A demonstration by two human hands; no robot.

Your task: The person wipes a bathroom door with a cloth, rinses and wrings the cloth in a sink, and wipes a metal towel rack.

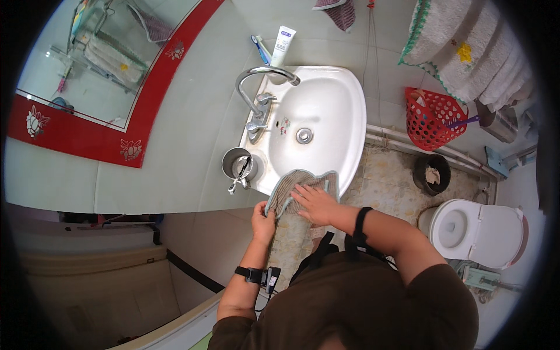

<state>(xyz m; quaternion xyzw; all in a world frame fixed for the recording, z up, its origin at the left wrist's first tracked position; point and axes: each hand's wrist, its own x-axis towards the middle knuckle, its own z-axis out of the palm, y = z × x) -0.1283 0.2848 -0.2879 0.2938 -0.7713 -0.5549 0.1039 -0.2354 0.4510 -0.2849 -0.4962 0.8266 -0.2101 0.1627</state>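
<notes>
A grey-brown striped cloth (pixel 284 186) with a pale blue-green border lies over the near rim of a white ceramic washbasin (pixel 323 100). My left hand (pixel 263 223) pinches the cloth's left corner between thumb and fingers. Flat on top of the cloth, fingers spread, rests my right hand (pixel 316 203). Part of the border shows folded over near my right fingers. The basin holds no visible water, and its round metal drain (pixel 304 136) is in view. A chrome gooseneck faucet (pixel 249 89) with two handles stands at the basin's left side.
On the basin's left ledge sits a metal mug (pixel 236 162) with a toothbrush. A toothpaste tube (pixel 283 46) and toothbrushes (pixel 261 50) stand behind the faucet. To the right are a red perforated basket (pixel 431 124), a dark bin (pixel 420 175), a toilet (pixel 498 236) and a hanging towel (pixel 472 52).
</notes>
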